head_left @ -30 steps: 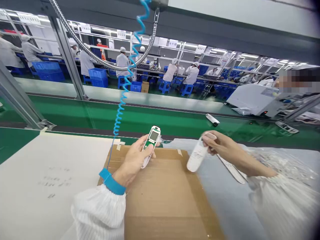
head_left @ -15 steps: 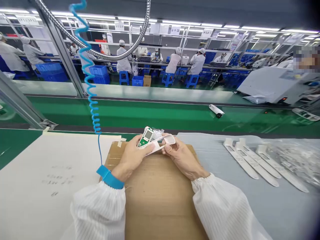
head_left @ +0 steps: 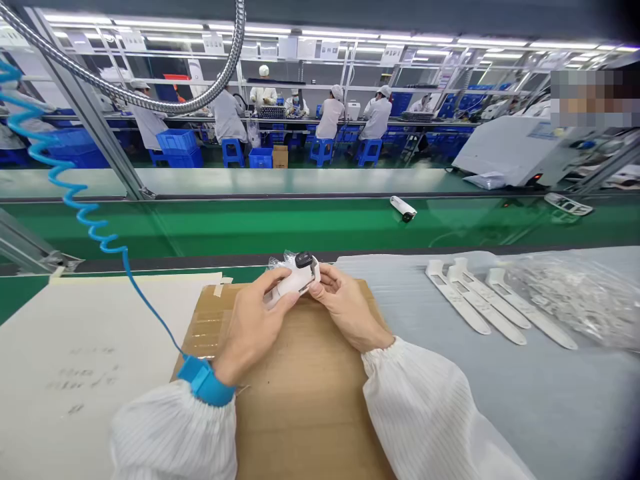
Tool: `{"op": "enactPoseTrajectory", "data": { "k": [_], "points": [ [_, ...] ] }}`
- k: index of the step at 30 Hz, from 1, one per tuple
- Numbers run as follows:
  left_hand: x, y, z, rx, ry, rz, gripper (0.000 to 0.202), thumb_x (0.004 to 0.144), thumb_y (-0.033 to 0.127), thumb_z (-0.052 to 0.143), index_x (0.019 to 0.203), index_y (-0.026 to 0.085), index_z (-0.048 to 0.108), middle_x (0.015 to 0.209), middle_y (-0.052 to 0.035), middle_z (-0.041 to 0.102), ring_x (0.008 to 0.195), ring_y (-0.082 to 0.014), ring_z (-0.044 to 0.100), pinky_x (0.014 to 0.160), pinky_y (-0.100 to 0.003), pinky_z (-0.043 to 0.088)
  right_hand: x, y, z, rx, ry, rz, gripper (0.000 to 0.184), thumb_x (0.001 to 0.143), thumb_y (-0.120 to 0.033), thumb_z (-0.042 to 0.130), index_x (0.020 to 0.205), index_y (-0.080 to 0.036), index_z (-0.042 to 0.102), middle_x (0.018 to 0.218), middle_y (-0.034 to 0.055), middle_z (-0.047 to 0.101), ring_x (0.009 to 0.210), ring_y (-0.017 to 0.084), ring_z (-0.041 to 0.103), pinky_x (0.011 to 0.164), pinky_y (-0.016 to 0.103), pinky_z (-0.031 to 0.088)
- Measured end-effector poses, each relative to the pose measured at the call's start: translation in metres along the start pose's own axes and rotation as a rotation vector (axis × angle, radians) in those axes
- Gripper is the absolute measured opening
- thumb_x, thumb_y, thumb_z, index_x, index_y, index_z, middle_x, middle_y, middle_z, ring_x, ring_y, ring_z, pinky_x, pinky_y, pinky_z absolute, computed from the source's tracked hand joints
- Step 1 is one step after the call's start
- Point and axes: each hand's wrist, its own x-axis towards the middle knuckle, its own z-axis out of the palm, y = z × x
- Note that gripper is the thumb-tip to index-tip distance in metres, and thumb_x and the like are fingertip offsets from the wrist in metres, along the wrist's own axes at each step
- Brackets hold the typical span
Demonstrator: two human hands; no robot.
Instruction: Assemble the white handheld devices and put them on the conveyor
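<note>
Both hands meet above a brown cardboard sheet [head_left: 305, 413]. My left hand [head_left: 255, 327] and my right hand [head_left: 345, 307] hold a white plastic handheld device [head_left: 295, 280] between them, its black tip [head_left: 303, 260] pointing up and away from me. A piece of clear plastic wrap [head_left: 278, 263] sticks out behind it, by my left fingers. The device's green circuit board is hidden. A blue wrist strap [head_left: 203, 381] circles my left wrist, and its coiled blue cord [head_left: 65, 187] runs up to the left.
Several long white plastic strips [head_left: 480, 300] lie on a grey mat [head_left: 500, 407], next to a bag of clear-wrapped parts [head_left: 565, 293]. A white sheet [head_left: 75, 380] is on my left. Beyond lies a green conveyor belt [head_left: 280, 227] carrying a white device [head_left: 403, 208]. Co-workers sit farther back.
The green board in my left hand and the white casing in my right have come together, and the board no longer shows. The view has turned, shifting the scene left.
</note>
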Motion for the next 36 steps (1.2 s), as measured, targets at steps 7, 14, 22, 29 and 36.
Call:
{"op": "enactPoseTrajectory", "data": {
  "k": [7, 14, 22, 29, 36],
  "points": [
    [-0.003, 0.003, 0.004, -0.007, -0.022, 0.036, 0.036, 0.090, 0.038, 0.063, 0.124, 0.025, 0.063, 0.130, -0.0030, 0.066, 0.117, -0.0203, 0.062, 0.102, -0.033, 0.049, -0.002, -0.005, 0.009, 0.010, 0.091, -0.019, 0.046, 0.071, -0.047, 0.084, 0.106, -0.022, 0.068, 0.110, 0.0072, 0.071, 0.106, 0.024, 0.065, 0.098, 0.040, 0.048],
    [-0.014, 0.017, 0.018, 0.592, -0.265, 0.060, 0.048, 0.101, 0.046, 0.035, 0.133, 0.017, 0.055, 0.113, -0.0158, 0.071, 0.098, -0.0351, 0.069, 0.083, -0.048, 0.052, -0.003, -0.007, 0.022, 0.589, 0.149, 0.339, 0.055, 0.089, -0.073, 0.045, 0.082, -0.022, 0.066, 0.074, 0.0037, 0.067, 0.082, 0.022, 0.064, 0.087, 0.039, 0.051],
    [-0.009, 0.020, 0.017, 0.749, -0.273, 0.026, 0.052, 0.099, 0.055, 0.034, 0.120, 0.017, 0.061, 0.096, -0.0164, 0.073, 0.085, -0.0340, 0.070, 0.072, -0.040, 0.049, 0.000, -0.007, 0.013, 0.526, 0.111, 0.304, 0.047, 0.088, -0.067, 0.052, 0.069, -0.024, 0.059, 0.062, 0.0008, 0.054, 0.075, 0.021, 0.059, 0.086, 0.039, 0.050],
    [-0.009, 0.007, 0.005, 0.444, 0.015, 0.285, 0.044, 0.098, 0.045, 0.048, 0.138, 0.024, 0.048, 0.133, -0.0078, 0.063, 0.120, -0.0248, 0.058, 0.102, -0.040, 0.044, -0.013, -0.009, 0.035, 0.479, -0.096, 0.269, 0.028, 0.090, -0.048, 0.063, 0.098, -0.022, 0.067, 0.106, 0.0066, 0.070, 0.115, 0.023, 0.059, 0.104, 0.040, 0.047],
    [-0.008, 0.011, 0.017, 0.519, 0.049, 0.461, 0.036, 0.101, 0.036, 0.043, 0.129, 0.017, 0.054, 0.127, -0.0125, 0.064, 0.118, -0.0264, 0.059, 0.101, -0.041, 0.047, -0.012, -0.005, 0.033, 0.494, -0.044, 0.266, 0.024, 0.082, -0.043, 0.072, 0.095, -0.023, 0.067, 0.103, 0.0056, 0.070, 0.115, 0.025, 0.060, 0.101, 0.043, 0.049]
  ]
}}
